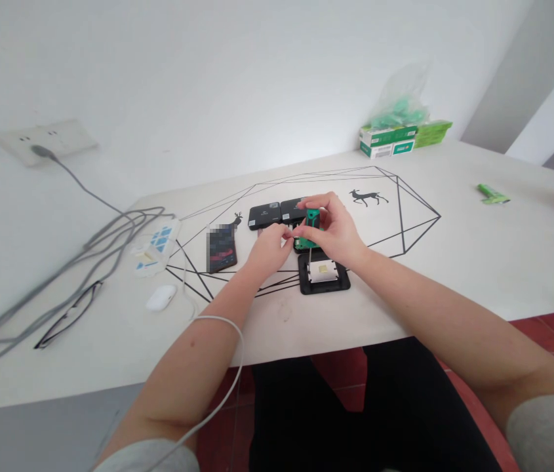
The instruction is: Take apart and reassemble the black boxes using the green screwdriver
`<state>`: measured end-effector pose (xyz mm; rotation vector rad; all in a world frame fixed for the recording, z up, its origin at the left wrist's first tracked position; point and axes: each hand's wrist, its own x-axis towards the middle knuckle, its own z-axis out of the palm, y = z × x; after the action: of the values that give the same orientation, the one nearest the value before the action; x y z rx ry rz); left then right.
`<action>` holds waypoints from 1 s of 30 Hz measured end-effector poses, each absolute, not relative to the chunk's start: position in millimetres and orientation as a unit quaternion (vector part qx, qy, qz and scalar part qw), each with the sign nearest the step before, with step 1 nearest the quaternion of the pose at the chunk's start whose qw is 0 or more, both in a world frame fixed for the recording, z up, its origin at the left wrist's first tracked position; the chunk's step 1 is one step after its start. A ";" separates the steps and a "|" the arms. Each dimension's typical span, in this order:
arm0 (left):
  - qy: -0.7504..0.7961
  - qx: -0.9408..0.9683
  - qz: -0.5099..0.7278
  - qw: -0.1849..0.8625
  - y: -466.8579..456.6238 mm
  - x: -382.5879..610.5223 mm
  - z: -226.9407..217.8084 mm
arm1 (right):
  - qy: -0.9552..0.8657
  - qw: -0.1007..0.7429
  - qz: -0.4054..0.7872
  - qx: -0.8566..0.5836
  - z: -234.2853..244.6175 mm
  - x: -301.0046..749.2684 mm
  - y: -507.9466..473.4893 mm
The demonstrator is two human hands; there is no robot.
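Observation:
My right hand (332, 229) grips a small green-handled screwdriver (312, 223), held upright with its tip down on a green circuit board (300, 246) that is mostly hidden by my fingers. My left hand (269, 249) pinches at the board's left edge, fingertips together beside the screwdriver. Just in front of both hands lies an opened black device case (324, 275) with a white inner frame. Two shut black boxes (265, 215) lie side by side just behind the hands.
A phone (221, 248) lies left of my hands, with a white mouse (161, 297), glasses (67, 316) and grey cables (109, 233) further left. A white cable (222, 367) loops over my left forearm. Green tissue boxes (404, 136) stand at the back; a green object (492, 194) lies right.

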<state>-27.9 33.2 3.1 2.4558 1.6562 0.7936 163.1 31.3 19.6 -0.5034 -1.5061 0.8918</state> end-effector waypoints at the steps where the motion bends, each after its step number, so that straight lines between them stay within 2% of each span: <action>1: 0.534 0.803 0.261 0.042 33.9 -28.3 1.7 | -0.657 0.619 0.368 -0.224 18.5 162.7 31.5; 7: 0.512 0.816 0.265 0.050 37.9 -29.6 -4.5 | -0.696 0.625 0.287 -0.206 15.0 164.1 28.5; 13: 0.501 0.810 0.296 0.072 36.3 -26.9 -2.3 | -0.749 0.587 0.273 -0.144 16.1 166.4 25.8; 18: 0.518 0.805 0.284 0.061 32.1 -23.8 2.0 | -0.740 0.596 0.256 -0.175 15.6 163.9 30.3; 25: 0.515 0.815 0.256 0.071 28.5 -22.2 6.5 | -0.706 0.617 0.286 -0.197 14.7 163.5 31.9; 30: 0.518 0.807 0.270 0.083 30.4 -22.7 5.7 | -0.699 0.588 0.384 -0.137 16.9 164.5 28.1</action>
<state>-22.7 30.4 5.7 2.4103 1.5462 0.8057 164.5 28.1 16.9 -0.3195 -1.6287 0.8948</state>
